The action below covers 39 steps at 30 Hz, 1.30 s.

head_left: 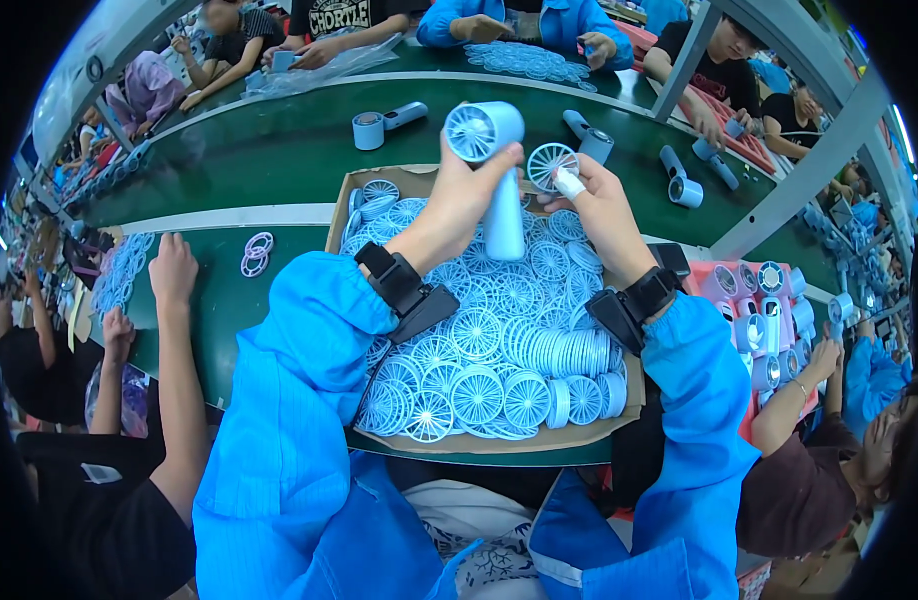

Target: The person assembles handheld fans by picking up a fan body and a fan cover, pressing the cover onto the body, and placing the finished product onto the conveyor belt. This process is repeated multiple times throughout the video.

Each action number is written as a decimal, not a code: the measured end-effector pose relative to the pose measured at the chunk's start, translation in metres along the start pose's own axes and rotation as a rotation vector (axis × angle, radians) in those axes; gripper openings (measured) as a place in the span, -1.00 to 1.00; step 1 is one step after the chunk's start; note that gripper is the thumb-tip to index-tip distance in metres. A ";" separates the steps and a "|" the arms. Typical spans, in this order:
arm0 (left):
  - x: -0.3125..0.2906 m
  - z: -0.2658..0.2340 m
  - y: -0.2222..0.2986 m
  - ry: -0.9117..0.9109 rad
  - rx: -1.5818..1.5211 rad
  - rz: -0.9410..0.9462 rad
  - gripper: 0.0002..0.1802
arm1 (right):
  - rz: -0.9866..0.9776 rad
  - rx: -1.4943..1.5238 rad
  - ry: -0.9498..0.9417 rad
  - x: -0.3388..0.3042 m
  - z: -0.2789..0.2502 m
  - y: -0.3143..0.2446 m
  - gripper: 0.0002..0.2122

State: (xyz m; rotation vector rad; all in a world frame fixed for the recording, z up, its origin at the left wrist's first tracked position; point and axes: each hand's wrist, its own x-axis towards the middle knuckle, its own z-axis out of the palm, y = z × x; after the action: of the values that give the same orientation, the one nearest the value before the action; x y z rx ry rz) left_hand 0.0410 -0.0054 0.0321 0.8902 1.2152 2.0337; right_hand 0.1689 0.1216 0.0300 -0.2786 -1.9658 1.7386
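Nearest the body, a shallow cardboard box sits squarely between the forearms, probably so both hands can reach into it easily. It is heaped with pale blue round covers, most lying loose and overlapping, though one row stands on edge toward its right side, packed like coins. Above the box's far part, the left hand is wrapped around a pale blue handheld fan just below its head, its handle pointing down; this grip seems to keep the spoked round face unobstructed. Beside it, apart from the fan, the right hand pinches a single cover by its edge, with a white wrap on one finger, leaving most of the disc exposed. To the right, a pink tray holds several fans in close rows, likely to keep them from rolling. On the left lie two purple rings. Farther off, more fans rest scattered on a green belt, and across it a co-worker's hands flank a pile of blue rings.
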 end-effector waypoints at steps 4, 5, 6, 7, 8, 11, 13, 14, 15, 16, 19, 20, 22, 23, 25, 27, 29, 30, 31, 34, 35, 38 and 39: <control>0.031 -0.018 0.004 0.067 -0.054 -0.165 -0.09 | 0.144 -0.361 -0.134 -0.001 -0.002 0.012 -0.81; 0.042 -0.021 0.010 0.192 0.079 -0.196 -0.13 | 0.144 -0.356 -0.128 -0.001 -0.002 0.015 -0.81; 0.051 -0.021 0.015 0.315 0.213 -0.225 -0.17 | 0.095 -0.484 -0.168 0.000 -0.002 0.018 -0.80; 0.060 -0.022 0.010 0.303 0.212 -0.230 -0.17 | 0.050 -0.617 -0.203 -0.001 -0.004 0.019 -0.78; 0.068 -0.022 0.002 0.257 0.321 -0.216 -0.23 | 0.007 -0.751 -0.239 -0.002 -0.006 0.020 -0.77; 0.093 -0.017 -0.019 0.150 0.542 -0.188 -0.34 | -0.019 -0.872 -0.332 -0.003 -0.006 0.022 -0.76; 0.111 -0.006 -0.029 -0.226 0.868 -0.204 -0.42 | -0.025 -0.934 -0.371 -0.003 -0.007 0.024 -0.76; 0.120 0.000 -0.034 -0.418 1.024 -0.205 -0.44 | -0.010 -0.929 -0.391 -0.003 -0.008 0.026 -0.75; 0.129 0.004 -0.045 -0.432 1.019 -0.206 -0.44 | 0.008 -0.924 -0.413 -0.004 -0.010 0.028 -0.75; 0.137 0.009 -0.057 -0.480 1.089 -0.171 -0.42 | 0.025 -0.919 -0.435 -0.005 -0.011 0.030 -0.74; 0.157 0.027 -0.079 -0.589 1.227 -0.095 -0.38 | -0.053 -0.896 -0.400 -0.004 -0.009 0.041 -0.73; 0.162 0.041 -0.080 -0.665 1.371 -0.095 -0.35 | -0.091 -0.885 -0.386 -0.005 -0.012 0.044 -0.72; 0.173 0.059 -0.084 -0.801 1.666 -0.092 -0.29 | -0.065 -0.885 -0.383 -0.004 -0.014 0.047 -0.71; 0.181 0.060 -0.088 -0.803 1.665 -0.096 -0.29 | -0.054 -0.883 -0.389 -0.003 -0.013 0.047 -0.70; 0.201 0.060 -0.097 -0.658 1.700 -0.076 -0.26 | -0.042 -0.877 -0.395 -0.001 -0.010 0.049 -0.69; 0.213 0.058 -0.113 -0.593 1.716 -0.059 -0.25 | -0.024 -0.881 -0.416 0.001 -0.011 0.050 -0.68; 0.219 0.058 -0.128 -0.575 1.671 0.073 -0.32 | -0.013 -0.885 -0.416 0.002 -0.013 0.051 -0.67; 0.222 0.058 -0.134 -0.569 1.648 0.137 -0.35 | -0.002 -0.872 -0.411 0.003 -0.013 0.053 -0.67; 0.228 0.057 -0.137 -0.577 1.651 0.141 -0.35 | 0.007 -0.859 -0.406 0.003 -0.013 0.055 -0.67; 0.240 0.048 -0.132 -0.606 1.493 0.121 -0.46 | 0.022 -0.862 -0.407 0.003 -0.011 0.051 -0.67; 0.238 0.054 -0.129 -0.623 1.489 0.127 -0.46 | 0.046 -0.888 -0.406 0.001 -0.016 0.051 -0.67; 0.235 0.049 -0.102 -0.338 0.694 -0.015 -0.47 | 0.068 -0.912 -0.407 0.000 -0.021 0.051 -0.66; 0.238 0.045 -0.100 -0.340 0.700 -0.012 -0.47 | 0.073 -0.914 -0.413 0.000 -0.022 0.051 -0.66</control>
State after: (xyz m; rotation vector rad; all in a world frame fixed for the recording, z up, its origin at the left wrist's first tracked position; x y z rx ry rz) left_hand -0.0500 0.2400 0.0144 1.4678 1.7409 1.3528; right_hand 0.1715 0.1490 -0.0179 -0.3036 -2.9923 0.8507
